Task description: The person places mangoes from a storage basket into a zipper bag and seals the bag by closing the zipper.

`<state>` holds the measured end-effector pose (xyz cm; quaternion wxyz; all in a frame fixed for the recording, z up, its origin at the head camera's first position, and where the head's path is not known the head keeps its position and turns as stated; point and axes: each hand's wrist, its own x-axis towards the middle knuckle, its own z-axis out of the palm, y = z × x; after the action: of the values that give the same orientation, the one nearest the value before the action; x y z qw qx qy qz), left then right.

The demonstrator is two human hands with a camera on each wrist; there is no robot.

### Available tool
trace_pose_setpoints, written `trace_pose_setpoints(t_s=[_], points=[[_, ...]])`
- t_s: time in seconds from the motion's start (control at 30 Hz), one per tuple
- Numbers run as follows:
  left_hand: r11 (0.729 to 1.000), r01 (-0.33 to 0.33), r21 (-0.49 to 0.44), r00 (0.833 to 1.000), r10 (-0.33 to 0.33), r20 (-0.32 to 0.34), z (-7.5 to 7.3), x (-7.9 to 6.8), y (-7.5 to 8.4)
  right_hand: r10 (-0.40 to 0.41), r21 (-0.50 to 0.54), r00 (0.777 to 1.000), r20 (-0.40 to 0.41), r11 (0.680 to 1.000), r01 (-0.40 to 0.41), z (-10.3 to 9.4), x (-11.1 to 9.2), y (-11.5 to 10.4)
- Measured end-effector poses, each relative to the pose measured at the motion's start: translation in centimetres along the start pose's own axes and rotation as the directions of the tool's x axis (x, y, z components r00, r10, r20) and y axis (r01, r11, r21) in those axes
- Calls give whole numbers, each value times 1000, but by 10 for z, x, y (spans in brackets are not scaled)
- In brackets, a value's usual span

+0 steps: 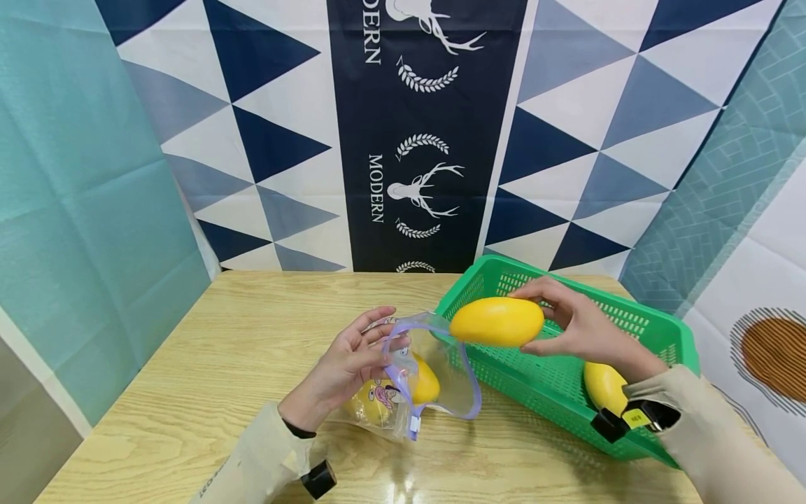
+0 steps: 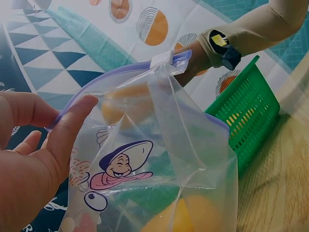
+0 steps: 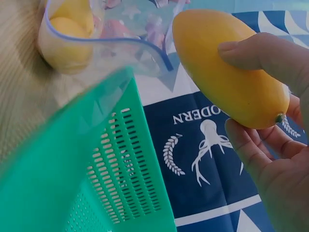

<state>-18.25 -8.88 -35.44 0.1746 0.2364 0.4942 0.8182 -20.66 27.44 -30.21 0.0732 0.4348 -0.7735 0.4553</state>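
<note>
The right hand grasps a yellow mango near one end, thumb on one side and fingers on the other. We see the fruit held up off the table, overlapping the left end of the green basket in the head view. Its long axis lies nearly level, running left to right; the stem nub sits at the gripped end, and the free end points away from the basket, toward the mouth of a clear bag. To the basket's left, the left hand pinches the bag's purple-edged rim, and the mouth gapes toward the basket. Through the film we make out two further mangoes; another mango lies inside the basket, toward its right end.

Beneath the basket we note a pale wood-grain table. Behind it hangs a cloth of navy, grey-blue and white triangles, with a dark band of deer heads; well to its left is a teal cloth, and to its right a brown striped disc.

The right wrist partly covers the basket's mango. The bag's film and print blur its contents, and its base is hard to make out. Both beige sleeves are cut off by the head view's edge; a basket corner is blurred in the right wrist view.
</note>
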Motion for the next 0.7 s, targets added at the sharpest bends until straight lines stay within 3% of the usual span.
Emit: trace_pose_setpoints(t_s=[0.3,0.7], points=[[1000,1,7,1000,-1,-2,0,-1,0,-38,10,998,48,999,37,14,-3,-1],[1000,8,2,1000,-8,-7,1,-1,0,-32,34,996,77,999,29,31,-8,-1]])
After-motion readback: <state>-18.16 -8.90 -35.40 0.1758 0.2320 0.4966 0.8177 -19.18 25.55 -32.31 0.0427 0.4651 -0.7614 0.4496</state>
